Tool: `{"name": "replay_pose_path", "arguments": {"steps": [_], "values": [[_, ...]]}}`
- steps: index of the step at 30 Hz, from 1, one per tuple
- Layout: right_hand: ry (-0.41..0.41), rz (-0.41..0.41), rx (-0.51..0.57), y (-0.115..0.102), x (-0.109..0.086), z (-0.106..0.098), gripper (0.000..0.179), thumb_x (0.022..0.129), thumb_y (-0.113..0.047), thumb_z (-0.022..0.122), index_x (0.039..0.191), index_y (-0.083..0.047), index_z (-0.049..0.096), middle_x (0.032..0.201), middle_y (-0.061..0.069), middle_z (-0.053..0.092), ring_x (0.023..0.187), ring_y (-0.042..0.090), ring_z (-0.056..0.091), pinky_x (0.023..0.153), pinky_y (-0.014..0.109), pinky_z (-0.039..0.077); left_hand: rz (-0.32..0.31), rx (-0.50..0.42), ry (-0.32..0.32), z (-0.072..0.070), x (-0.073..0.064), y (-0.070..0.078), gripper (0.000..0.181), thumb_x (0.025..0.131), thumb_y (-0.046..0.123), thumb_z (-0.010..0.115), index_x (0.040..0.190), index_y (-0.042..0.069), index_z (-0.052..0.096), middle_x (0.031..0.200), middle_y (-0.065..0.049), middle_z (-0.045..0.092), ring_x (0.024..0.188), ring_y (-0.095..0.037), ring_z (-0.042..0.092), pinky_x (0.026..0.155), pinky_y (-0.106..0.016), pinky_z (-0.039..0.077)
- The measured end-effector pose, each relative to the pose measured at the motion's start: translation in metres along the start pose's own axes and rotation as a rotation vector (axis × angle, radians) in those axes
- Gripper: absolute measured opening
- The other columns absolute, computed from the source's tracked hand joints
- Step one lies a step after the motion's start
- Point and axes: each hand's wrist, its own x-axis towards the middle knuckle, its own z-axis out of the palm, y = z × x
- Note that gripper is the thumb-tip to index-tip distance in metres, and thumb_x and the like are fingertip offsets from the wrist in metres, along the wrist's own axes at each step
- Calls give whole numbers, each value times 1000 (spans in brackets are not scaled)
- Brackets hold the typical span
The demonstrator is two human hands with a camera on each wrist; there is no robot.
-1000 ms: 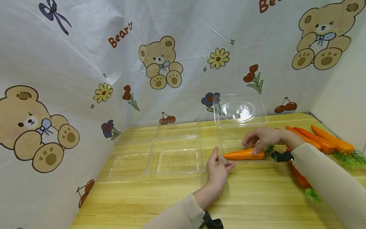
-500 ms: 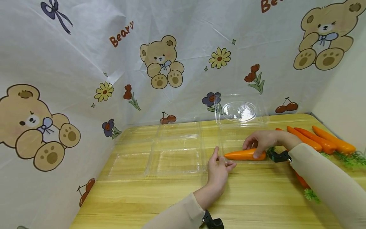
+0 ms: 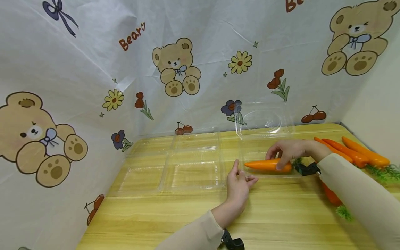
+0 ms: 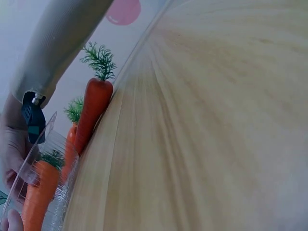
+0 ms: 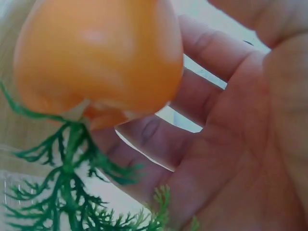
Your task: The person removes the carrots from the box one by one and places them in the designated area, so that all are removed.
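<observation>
My right hand (image 3: 289, 152) grips an orange carrot (image 3: 262, 165) near its leafy end, thumb on the near side and fingers behind. The carrot lies sideways over the tray of a clear plastic container (image 3: 265, 176), its tip pointing left. The container's lid (image 3: 264, 121) stands raised at the back. My left hand (image 3: 238, 189) touches the container's near left corner with fairly straight fingers. In the right wrist view, the carrot's blunt end (image 5: 101, 57) sits beside my fingers, with green leaves (image 5: 70, 178) hanging below. The left wrist view shows the carrot (image 4: 41, 192) behind the clear wall.
Several orange carrots (image 3: 347, 152) lie at the table's right side. A redder carrot (image 3: 331, 194) is partly hidden under the right sleeve. Clear open containers (image 3: 193, 187) stand to the left. A bear-print sheet (image 3: 200, 114) hangs behind the wooden table (image 3: 175, 215).
The right hand has closed more firmly around the carrot and shifted it slightly toward the back of the container. The lid's glare has shrunk. The left hand stays at the corner.
</observation>
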Motion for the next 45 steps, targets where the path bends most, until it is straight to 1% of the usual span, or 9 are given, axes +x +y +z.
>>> {"name": "replay_pose_path", "arguments": {"steps": [4,10,13,17,20,24,34,39,45], "values": [[21,-25,-7,-6,-7,-2,41,79,-13,86,118,-10,72,107,8,70,98,26,61,78,31,58,1,-5,-2,0,-1,0,56,108,-4,41,161,9,34,122,-17,40,86,-18,64,87,-33,65],[116,-59,-50,-10,-17,-2,40,79,-15,86,116,-9,73,107,6,71,98,24,61,79,30,57,-8,-8,-4,0,-1,0,56,108,-4,41,162,9,33,120,-16,40,89,-20,65,87,-33,65],[167,-40,-45,-14,-23,-2,40,80,-17,87,116,-8,73,107,6,71,99,23,60,79,30,57,-10,-9,1,0,-2,-1,56,108,-4,42,162,9,34,119,-16,41,89,-21,65,87,-33,65],[217,4,18,-18,-34,0,44,83,-19,85,121,-5,70,111,8,69,99,24,60,77,31,60,-8,-1,-1,0,-2,-2,56,108,-3,42,162,9,34,121,-18,41,88,-20,65,87,-33,65],[246,32,69,-19,-41,2,47,86,-21,83,126,-2,66,113,11,67,94,24,62,74,33,62,-4,5,-6,0,-2,-1,56,108,-3,41,162,9,33,122,-19,41,88,-20,66,87,-32,65],[286,68,91,-20,-50,6,51,89,-24,80,130,0,62,110,11,65,88,22,62,71,33,62,-2,4,-10,0,-2,-1,56,108,-3,41,162,10,33,123,-19,40,89,-21,66,88,-32,65],[393,77,112,-18,-70,19,57,92,-28,78,135,3,59,104,9,67,81,19,63,66,31,61,-4,-11,-14,-1,-3,-2,57,107,-5,41,162,9,33,124,-20,39,88,-19,64,88,-32,65],[444,106,90,-20,-82,26,56,91,-31,79,134,0,61,104,8,67,79,19,63,64,31,59,-3,-9,-20,-1,-3,-1,57,108,-5,41,162,10,33,124,-20,39,90,-21,64,89,-32,65],[511,120,-1,-18,-95,36,54,91,-37,78,132,-5,64,106,7,68,81,17,60,61,28,55,-5,-14,-27,-1,-3,-1,57,108,-5,41,162,10,32,125,-20,38,92,-20,63,90,-32,64]]}}
